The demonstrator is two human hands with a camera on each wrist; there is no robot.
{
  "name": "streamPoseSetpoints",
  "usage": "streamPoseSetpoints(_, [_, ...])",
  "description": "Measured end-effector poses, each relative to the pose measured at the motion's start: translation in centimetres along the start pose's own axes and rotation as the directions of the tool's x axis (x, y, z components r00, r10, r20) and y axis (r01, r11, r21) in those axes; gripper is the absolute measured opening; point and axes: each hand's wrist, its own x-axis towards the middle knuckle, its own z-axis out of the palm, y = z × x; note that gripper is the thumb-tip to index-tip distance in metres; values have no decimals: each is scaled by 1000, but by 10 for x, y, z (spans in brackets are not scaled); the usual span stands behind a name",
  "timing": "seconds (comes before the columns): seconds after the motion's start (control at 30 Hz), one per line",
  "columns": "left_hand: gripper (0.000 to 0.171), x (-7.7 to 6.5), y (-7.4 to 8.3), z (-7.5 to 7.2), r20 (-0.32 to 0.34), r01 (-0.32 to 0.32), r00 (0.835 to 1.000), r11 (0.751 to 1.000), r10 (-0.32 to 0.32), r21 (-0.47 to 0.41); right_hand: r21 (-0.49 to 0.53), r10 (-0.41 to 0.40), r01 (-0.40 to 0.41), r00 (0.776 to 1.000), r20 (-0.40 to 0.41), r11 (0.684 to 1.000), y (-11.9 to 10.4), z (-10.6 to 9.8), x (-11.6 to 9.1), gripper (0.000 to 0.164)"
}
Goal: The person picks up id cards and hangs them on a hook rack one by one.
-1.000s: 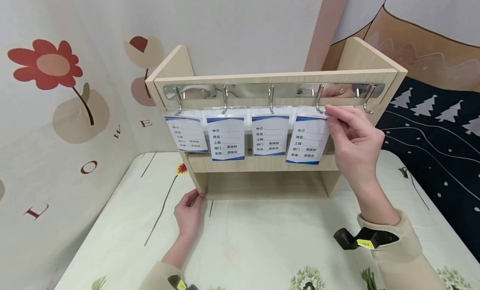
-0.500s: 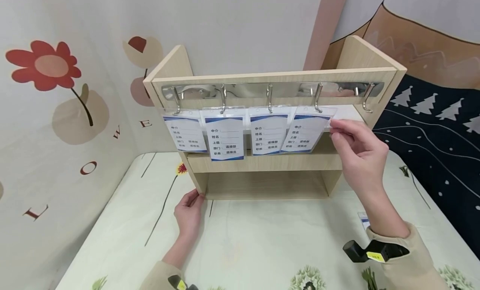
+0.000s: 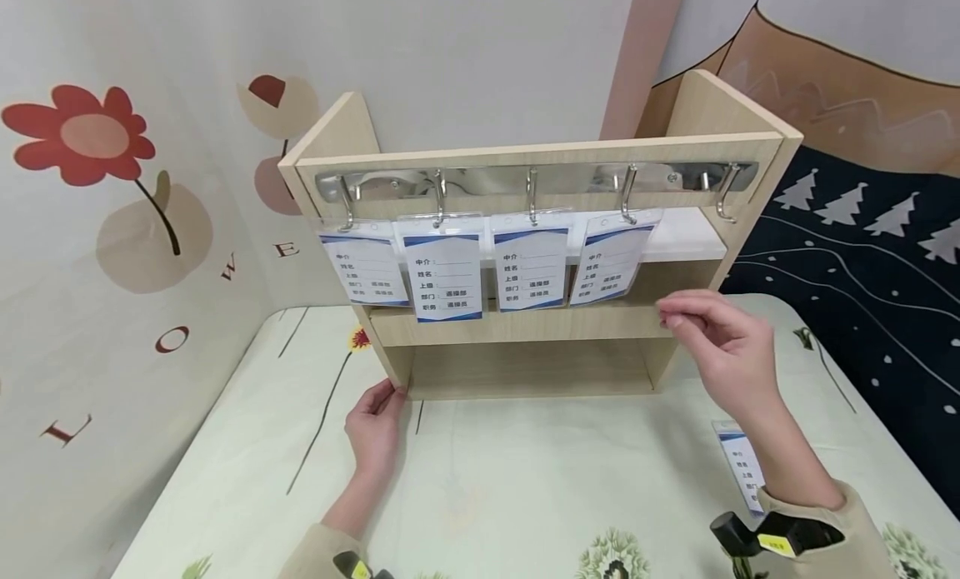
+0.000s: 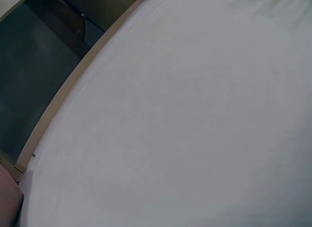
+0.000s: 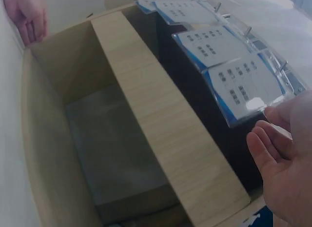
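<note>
Several badge cards in clear sleeves hang in a row from metal hooks on a pale wooden shelf unit. The rightmost badge card hangs slightly tilted from its hook. My right hand is to the right of this card and below it, fingers loosely curled, holding nothing. At the unit's lower left corner, my left hand grips the edge of the side panel; only a sliver of it shows in the left wrist view. Another badge card lies on the cloth, partly hidden by my right forearm.
The rightmost hook on the metal rail is bare. A white board lies inside the unit behind the cards. A pale flowered cloth covers the surface below. Printed curtains stand behind and at the sides.
My right hand has let go of the rightmost badge card and moved down and to the right. The card now hangs by itself. The card on the cloth has come into sight.
</note>
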Motion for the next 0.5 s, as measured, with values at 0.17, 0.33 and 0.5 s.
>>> streamPoseSetpoints(0.17, [27,1,-1,0,-2,-6,1000,1000,6,-7,-13,54,-53,997,55,998,6,-8,-12,23])
streamPoseSetpoints(0.33, [26,1,0,1,-7,-12,1000,1000,11,-24,-54,110,-108,993,31,993,9,-19,-20,22])
streamPoseSetpoints(0.5, [25,1,-1,1,-12,-11,1000,999,10,-33,-105,151,-149,989,8,983,12,-31,-27,22])
